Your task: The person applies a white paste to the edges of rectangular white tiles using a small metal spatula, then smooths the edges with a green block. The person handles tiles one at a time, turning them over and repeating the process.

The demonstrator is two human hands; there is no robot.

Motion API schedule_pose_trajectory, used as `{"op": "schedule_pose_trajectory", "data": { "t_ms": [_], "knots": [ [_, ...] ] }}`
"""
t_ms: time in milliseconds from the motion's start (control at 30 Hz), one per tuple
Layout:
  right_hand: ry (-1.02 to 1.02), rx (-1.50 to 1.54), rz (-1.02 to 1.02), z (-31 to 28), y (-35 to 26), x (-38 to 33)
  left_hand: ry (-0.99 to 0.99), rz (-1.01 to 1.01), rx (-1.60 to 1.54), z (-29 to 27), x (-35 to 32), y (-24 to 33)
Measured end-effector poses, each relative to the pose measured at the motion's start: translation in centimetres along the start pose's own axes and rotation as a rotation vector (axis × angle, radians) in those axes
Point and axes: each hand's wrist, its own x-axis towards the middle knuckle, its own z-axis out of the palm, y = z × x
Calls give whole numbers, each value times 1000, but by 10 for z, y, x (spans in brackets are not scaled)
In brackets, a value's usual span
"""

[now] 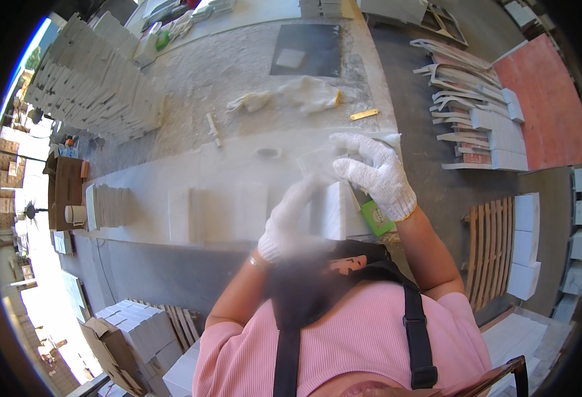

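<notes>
Both my hands wear white knit gloves. My right hand (374,173) is raised over the pale stone workbench (238,165), its fingers curled on a thin, pale, see-through sheet (317,164) that is blurred. My left hand (288,221) reaches up toward the same sheet with its fingers stretched; motion blur hides whether it grips anything. Between the hands a white slab (336,210) stands on edge on the bench. A green packet (377,218) lies under my right wrist.
Stacked white tiles (92,86) fill the upper left, and more tiles (112,205) stand in a row on the bench. Crumpled gloves (291,96), a yellow strip (364,114) and a dark mat (307,49) lie beyond. At the right are a wooden pallet (486,251) and white blocks (523,245).
</notes>
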Motion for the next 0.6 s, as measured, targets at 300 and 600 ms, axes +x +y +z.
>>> {"op": "schedule_pose_trajectory", "data": {
  "t_ms": [300,600],
  "knots": [
    [145,-26,0,-7,6,-3,-6,-37,-4,-8,-3,-4],
    [-15,-547,-174,-6,34,-23,160,246,371,-4,6,3]
  ]
}}
